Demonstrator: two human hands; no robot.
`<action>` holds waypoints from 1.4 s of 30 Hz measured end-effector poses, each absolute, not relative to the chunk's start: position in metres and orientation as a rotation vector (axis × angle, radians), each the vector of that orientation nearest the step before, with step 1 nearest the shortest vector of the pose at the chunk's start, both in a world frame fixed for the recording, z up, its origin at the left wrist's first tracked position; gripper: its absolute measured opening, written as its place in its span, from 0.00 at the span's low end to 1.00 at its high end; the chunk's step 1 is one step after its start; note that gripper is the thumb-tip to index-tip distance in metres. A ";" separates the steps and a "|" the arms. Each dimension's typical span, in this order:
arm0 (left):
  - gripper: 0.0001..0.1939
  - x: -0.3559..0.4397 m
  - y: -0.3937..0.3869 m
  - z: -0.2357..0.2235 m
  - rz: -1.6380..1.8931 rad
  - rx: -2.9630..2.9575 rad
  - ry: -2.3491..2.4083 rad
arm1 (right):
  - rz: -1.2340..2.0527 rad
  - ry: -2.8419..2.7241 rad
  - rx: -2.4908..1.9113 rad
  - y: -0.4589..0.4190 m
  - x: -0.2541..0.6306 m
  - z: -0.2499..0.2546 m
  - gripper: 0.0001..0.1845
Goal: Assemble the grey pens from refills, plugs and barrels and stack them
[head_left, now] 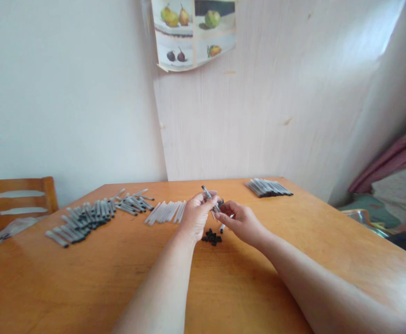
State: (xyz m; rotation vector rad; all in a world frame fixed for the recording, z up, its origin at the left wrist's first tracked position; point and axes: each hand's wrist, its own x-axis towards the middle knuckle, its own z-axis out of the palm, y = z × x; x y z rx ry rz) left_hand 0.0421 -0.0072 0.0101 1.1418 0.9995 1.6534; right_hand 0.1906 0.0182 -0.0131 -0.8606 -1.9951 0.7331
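My left hand [196, 211] pinches a slim pen [207, 192] with a clear barrel, tilted, its dark end pointing up and away. Close beside it, my right hand [239, 220] has its fingers curled and its thumb at the pen's lower end. Something dark shows between the two hands, too blurred to make out. Below them on the table lies a small heap of black caps [212, 237]. A white piece with a black end [222, 228] shows just under my right fingers. Left of my left hand lies a row of whitish translucent tubes [166, 212].
The wooden table [119, 287] holds a large spread of dark-ended pens [85, 215] at the left and a looser group [133, 203] behind. A neat row of pens [268, 187] lies at the back right. A wooden chair [15, 197] stands at the left.
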 end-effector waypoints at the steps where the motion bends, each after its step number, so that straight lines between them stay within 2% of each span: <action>1: 0.17 0.043 -0.008 0.011 1.651 1.103 0.967 | 0.710 -2.013 -0.877 0.019 0.189 -0.015 0.16; 6: 0.17 0.041 -0.008 0.012 1.666 1.036 0.912 | 0.570 -2.049 -1.001 0.021 0.188 -0.018 0.13; 10: 0.17 0.030 -0.006 0.015 1.787 0.978 0.847 | 0.532 -2.046 -1.086 0.019 0.190 -0.013 0.13; 16: 0.16 0.022 -0.005 0.016 1.789 0.905 0.889 | 0.528 -2.041 -1.082 0.018 0.190 -0.012 0.11; 22: 0.11 0.017 -0.003 0.014 1.769 0.835 0.799 | 0.725 -1.883 -0.977 0.018 0.190 -0.010 0.10; 29: 0.09 0.014 -0.002 0.013 1.759 0.784 0.713 | 1.081 -1.870 -0.889 0.013 0.187 -0.006 0.18; 31: 0.09 0.013 -0.001 0.013 1.775 0.763 0.720 | 1.123 -1.794 -0.863 0.013 0.186 -0.006 0.15; 37: 0.09 0.010 0.000 0.013 1.771 0.696 0.690 | 1.215 -1.625 -0.792 0.013 0.185 -0.002 0.14; 42: 0.08 0.010 -0.001 0.014 1.775 0.663 0.652 | 1.289 -1.651 -0.785 0.013 0.187 -0.001 0.18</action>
